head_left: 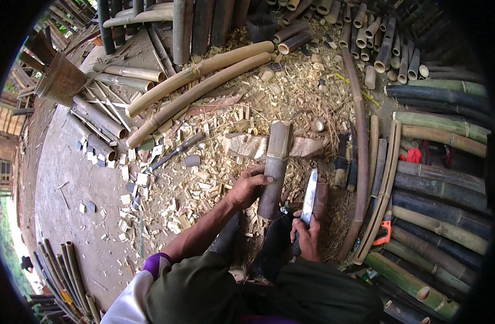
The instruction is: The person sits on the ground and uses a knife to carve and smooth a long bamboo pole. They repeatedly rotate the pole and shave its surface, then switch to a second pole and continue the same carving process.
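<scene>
A short bamboo piece (276, 164) leans with its far end over a rough wooden block (244, 146); that end has pale, cut faces. My left hand (248, 187) is closed round its left side near the lower half. In my right hand (308, 236) is a knife (310, 197) with a broad bright blade, pointing up and away from me. The blade stays apart from the bamboo, to its right. My right fingers wrap the dark handle, which they partly hide.
Wood chips (204, 178) litter the ground around the block. Two long bamboo poles (204, 70) lie beyond it on the left. Bamboo poles (441, 181) are stacked along the right, near an orange-handled saw (385, 232). A dark-handled blade (177, 151) lies among the chips.
</scene>
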### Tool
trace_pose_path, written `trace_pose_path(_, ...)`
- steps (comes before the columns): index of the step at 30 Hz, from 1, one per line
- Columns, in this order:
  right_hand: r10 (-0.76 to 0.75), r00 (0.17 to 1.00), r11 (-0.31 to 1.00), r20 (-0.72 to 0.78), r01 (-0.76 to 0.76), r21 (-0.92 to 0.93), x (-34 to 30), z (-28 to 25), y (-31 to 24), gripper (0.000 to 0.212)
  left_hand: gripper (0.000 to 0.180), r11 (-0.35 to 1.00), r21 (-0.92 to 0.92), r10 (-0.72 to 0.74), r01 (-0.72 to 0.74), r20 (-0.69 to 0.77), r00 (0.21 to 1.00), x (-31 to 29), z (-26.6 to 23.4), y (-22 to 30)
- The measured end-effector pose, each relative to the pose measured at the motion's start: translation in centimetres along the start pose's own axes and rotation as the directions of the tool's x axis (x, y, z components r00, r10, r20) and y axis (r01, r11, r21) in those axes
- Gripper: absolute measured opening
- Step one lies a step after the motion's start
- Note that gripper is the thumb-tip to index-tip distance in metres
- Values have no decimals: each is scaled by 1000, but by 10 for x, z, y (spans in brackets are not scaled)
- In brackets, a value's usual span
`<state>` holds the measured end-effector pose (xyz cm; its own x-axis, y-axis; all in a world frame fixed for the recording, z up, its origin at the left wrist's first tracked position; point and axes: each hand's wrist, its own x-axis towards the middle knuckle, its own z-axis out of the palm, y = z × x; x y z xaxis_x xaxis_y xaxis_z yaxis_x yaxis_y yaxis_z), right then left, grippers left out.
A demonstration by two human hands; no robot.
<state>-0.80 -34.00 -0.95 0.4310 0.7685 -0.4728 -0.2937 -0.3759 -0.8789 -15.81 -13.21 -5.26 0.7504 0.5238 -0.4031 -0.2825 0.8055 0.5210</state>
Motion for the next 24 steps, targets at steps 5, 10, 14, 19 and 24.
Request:
trace_pose_path(5, -4, 1000, 1000, -24, 4, 0, 3, -4, 2, 17, 58, 1000, -23, 8, -8, 16, 1000, 2, -3, -3)
trace_pose_path(10, 12, 1000, 1000, -17, -12, -9, 5, -4, 4, 18, 72, 857, 492, 267, -152, -171, 948, 6, 9, -7)
trace_pose_path(14, 36, 999, 999, -6, -36, -8, 2, -3, 2, 19, 67, 350, 931, 531, 98, -284, 798, 3, 25, -6)
trace_pose_path(19, 50, 999, 998, -14, -50, -26, 2, -4, 5, 19, 66, 108, 980, 670, 167, -196, 716, 5, 25, -13)
trace_pose_path(24, 64, 998, 997, -26, -65, -33, 2, -4, 5, 19, 66, 52, 981, 672, 187, -173, 720, 3, 25, -11)
